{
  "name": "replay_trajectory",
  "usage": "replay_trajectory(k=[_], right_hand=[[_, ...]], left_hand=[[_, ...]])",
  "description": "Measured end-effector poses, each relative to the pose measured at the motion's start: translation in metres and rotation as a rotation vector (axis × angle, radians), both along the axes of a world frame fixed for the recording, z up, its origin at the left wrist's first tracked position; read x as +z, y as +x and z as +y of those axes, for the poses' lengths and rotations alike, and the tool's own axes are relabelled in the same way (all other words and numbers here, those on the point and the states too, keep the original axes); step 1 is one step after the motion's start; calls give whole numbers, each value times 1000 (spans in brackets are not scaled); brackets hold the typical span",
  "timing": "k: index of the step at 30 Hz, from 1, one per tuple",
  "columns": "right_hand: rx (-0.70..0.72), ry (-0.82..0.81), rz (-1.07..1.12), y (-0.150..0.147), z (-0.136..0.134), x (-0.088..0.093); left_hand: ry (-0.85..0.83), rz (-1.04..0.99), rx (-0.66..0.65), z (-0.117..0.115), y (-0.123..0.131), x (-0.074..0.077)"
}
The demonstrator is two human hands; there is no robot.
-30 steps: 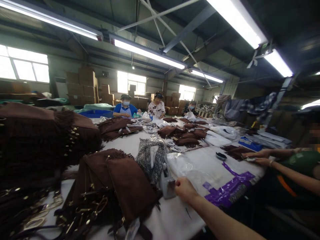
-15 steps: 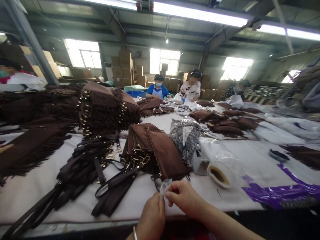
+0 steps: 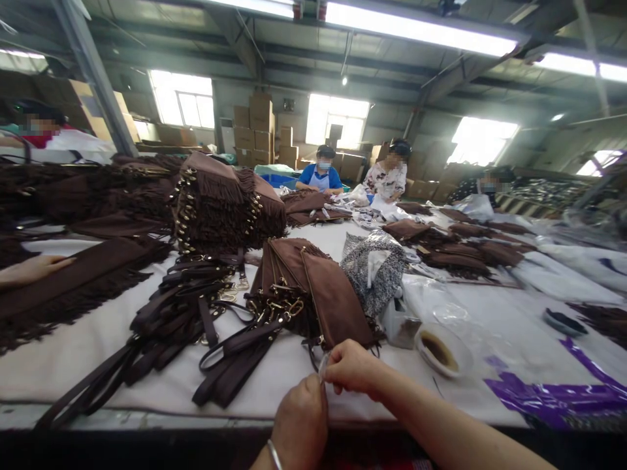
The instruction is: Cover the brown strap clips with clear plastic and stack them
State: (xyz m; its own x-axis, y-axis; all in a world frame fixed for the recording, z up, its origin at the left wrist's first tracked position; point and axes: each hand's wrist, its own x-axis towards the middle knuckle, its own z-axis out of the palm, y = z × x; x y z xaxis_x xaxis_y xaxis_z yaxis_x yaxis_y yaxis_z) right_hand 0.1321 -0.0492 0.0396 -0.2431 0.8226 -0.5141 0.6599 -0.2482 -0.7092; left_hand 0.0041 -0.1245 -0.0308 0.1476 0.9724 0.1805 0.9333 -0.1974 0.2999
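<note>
My left hand (image 3: 301, 418), with a bracelet at its wrist, is closed near the table's front edge. My right hand (image 3: 355, 369) meets it there, its thumb and fingers pinched. Between the fingertips of both is a small piece of clear plastic (image 3: 323, 363), mostly covered by the fingers. Just beyond the hands lies a pile of brown fringed pouches (image 3: 337, 300) with gold clasps. Dark brown straps (image 3: 235, 372) are heaped to the left of it.
A tall stack of fringed pouches (image 3: 220, 209) stands behind the straps. To the right are a tape roll (image 3: 441, 350), a speckled bag (image 3: 372, 267) and purple plastic (image 3: 553, 395). At far left another person's hand (image 3: 36, 269) rests on brown fringed material. Other people sit across the table.
The view has swung slightly left, so things on the table appear further right. My right hand has closed over more of the clear plastic. The other person's hand at left has come further into view.
</note>
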Motion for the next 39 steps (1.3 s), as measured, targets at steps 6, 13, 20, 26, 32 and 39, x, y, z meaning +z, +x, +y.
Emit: replay_trajectory(k=[6, 13, 20, 26, 32, 39], right_hand=[[52, -69, -64, -6, 8, 5], [-2, -67, 15, 0, -3, 2], [-318, 95, 287, 2, -37, -20], [-425, 124, 350, 4, -48, -38], [-428, 147, 390, 3, -56, -42], [-367, 228, 353, 7, -50, -48]], left_hand=[[262, -72, 50, -6, -4, -9], [159, -236, -45, -1, -10, -6], [-162, -632, 57, 3, -6, 15], [-412, -1016, 144, 9, -1, 24], [-908, -1470, 204, 8, -1, 28], [-1189, -1454, 418, 0, 4, 34]])
